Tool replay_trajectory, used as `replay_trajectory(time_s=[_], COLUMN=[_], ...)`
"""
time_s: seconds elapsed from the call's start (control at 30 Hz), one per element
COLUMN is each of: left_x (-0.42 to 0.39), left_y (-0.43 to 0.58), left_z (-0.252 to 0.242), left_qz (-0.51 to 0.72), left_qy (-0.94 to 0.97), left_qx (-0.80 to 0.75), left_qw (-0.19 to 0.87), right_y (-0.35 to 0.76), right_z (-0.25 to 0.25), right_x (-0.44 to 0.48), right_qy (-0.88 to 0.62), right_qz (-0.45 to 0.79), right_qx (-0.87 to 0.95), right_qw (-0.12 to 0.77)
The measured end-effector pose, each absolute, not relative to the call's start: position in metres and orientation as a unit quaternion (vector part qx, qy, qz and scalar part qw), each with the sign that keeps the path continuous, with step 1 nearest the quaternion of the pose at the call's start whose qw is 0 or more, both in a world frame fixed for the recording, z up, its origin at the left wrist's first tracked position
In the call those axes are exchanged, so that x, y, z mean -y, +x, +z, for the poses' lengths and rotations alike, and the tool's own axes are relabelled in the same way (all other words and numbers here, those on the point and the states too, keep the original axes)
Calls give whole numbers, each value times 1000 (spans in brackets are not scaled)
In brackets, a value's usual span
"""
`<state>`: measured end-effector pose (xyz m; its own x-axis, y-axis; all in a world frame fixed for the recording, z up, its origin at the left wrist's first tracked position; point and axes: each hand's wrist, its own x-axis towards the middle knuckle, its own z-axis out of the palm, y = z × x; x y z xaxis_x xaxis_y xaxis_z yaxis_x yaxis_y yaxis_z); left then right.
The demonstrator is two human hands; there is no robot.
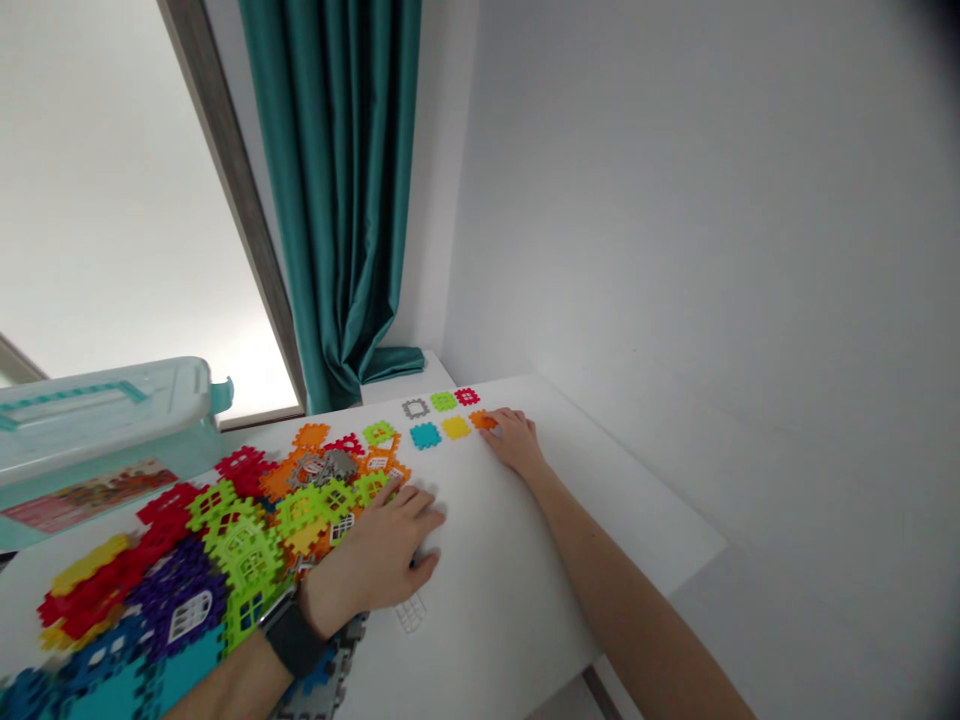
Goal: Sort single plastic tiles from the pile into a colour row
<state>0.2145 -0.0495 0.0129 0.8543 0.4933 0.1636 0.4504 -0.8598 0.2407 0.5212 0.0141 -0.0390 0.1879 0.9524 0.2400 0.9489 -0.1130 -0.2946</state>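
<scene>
My right hand (515,441) reaches to the far part of the white table, its fingers bent over an orange square interlocking tile (481,420) and closed on it. The tile ends a short front row with a yellow tile (455,428) and a blue tile (426,436). Behind that row lie a grey frame tile (415,408), a green tile (443,401) and a red tile (467,397). My left hand (394,545), with a dark watch on its wrist, rests palm down at the right edge of a mixed tile pile (244,550). Its fingers are apart and grip nothing visible.
A pale turquoise lidded box (112,430) stands at the far left behind the pile. A white window-shaped piece (410,613) lies by my left hand. A green curtain (337,200) hangs at the back, and a wall (675,300) borders the white table (480,600) on the right.
</scene>
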Motion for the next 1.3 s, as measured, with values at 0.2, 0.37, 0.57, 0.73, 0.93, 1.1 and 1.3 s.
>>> replay_trajectory(time_s=[0.2, 0.37, 0.57, 0.73, 0.93, 1.1, 1.3], left_x=[49, 50, 50, 49, 50, 51, 48], left_y=[214, 214, 214, 214, 214, 214, 214], left_z=[13, 13, 11, 10, 10, 12, 8], left_qz=[105, 103, 103, 99, 101, 101, 118], left_qy=[958, 959, 959, 959, 959, 959, 962], left_qx=[-248, -247, -247, -250, -249, -251, -236], left_qw=[96, 96, 96, 93, 87, 85, 68], right_y=[522, 523, 523, 523, 523, 523, 518], right_z=[-40, -41, -42, -42, -43, -45, -47], right_x=[-14, -15, -15, -15, -14, -9, 1], right_qy=[-745, -745, -744, -743, -737, -725, -694], right_qz=[4, 6, 4, 3, -2, -12, -32], right_qx=[639, 638, 639, 638, 640, 639, 644], right_qw=[195, 195, 195, 200, 220, 255, 319])
